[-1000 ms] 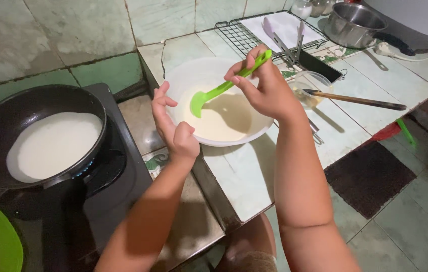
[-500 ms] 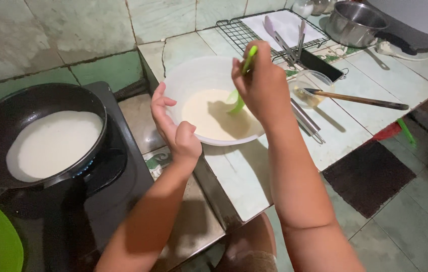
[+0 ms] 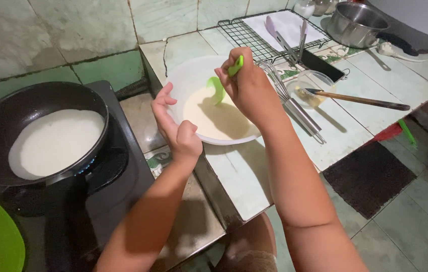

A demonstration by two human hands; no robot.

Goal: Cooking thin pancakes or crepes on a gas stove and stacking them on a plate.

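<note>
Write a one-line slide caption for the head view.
Right hand dips a green ladle into batter in a white bowl steadied by the left hand, beside a black pan.

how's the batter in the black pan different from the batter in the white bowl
The batter in the black pan is spread in a thin flat round; the batter in the white bowl pools deeper. The pan's batter lies untouched on the stove, while the bowl's has a green ladle dipping in, held by the right hand, and the left hand steadies the rim. Both are pale and creamy.
</note>
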